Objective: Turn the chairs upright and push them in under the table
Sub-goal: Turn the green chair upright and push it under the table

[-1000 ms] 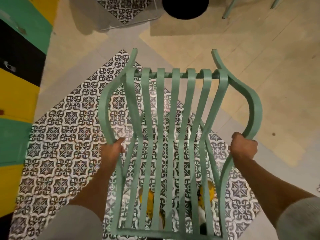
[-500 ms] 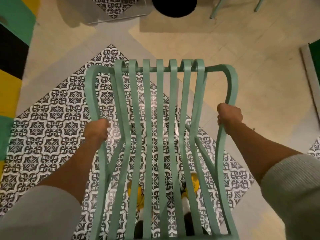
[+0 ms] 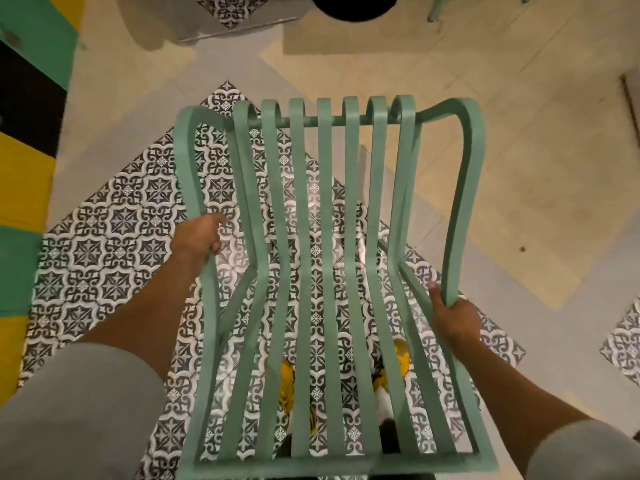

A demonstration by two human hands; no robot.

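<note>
A mint-green slatted metal chair [image 3: 325, 237] fills the middle of the view, seen from above with its seat edge pointing away from me. My left hand [image 3: 202, 235] is wrapped around its left armrest rail. My right hand [image 3: 453, 317] grips the lower end of the right armrest rail. Through the slats I see my feet in yellow shoes [image 3: 289, 382] on the patterned floor. The chair's legs are hidden beneath it. A dark round table base [image 3: 353, 6] shows at the top edge.
Black-and-white patterned tiles [image 3: 104, 244] lie under and left of the chair, beige floor [image 3: 519, 150] to the right. A green, black and yellow panelled wall [image 3: 24, 98] runs along the left. Another green chair's leg [image 3: 436, 8] shows at top right.
The chair has swung level and squarer to me, and its front edge now sits lower in view. My right hand has slid down the right rail; my left hand stays on the left rail.
</note>
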